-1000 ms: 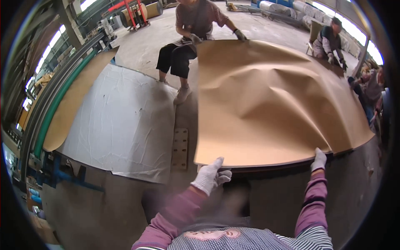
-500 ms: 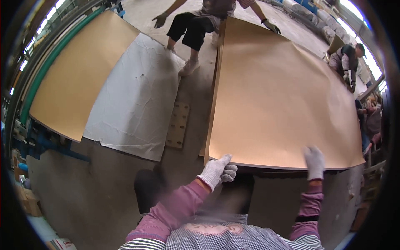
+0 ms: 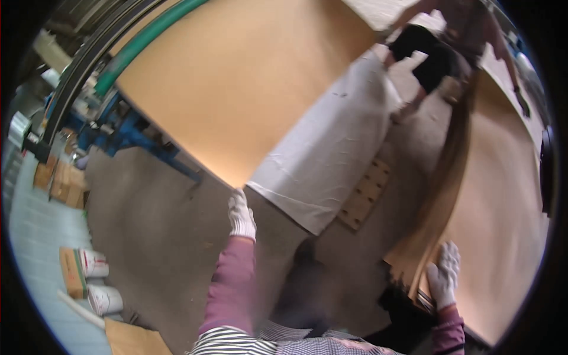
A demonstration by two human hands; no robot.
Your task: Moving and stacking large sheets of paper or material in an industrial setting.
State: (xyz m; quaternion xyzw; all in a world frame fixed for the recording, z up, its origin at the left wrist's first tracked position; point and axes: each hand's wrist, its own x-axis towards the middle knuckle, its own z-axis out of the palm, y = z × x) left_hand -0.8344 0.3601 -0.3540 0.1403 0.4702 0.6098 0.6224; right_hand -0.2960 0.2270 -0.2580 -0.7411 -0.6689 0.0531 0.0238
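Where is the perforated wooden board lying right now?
In the head view, the perforated wooden board lies flat on the floor right of centre, between the white sheet on its left and the brown sheet on its right, ahead of the right hand.

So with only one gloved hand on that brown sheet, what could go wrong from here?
1. Only the right hand rests on the brown sheet; the left hand is off it, near the white sheet's corner, so the near edge could sag or slip.
2. A co-worker holds the far end; uneven pulling might crease or tear the sheet.
3. The perforated board lies on the floor beside the sheet, a possible trip point.
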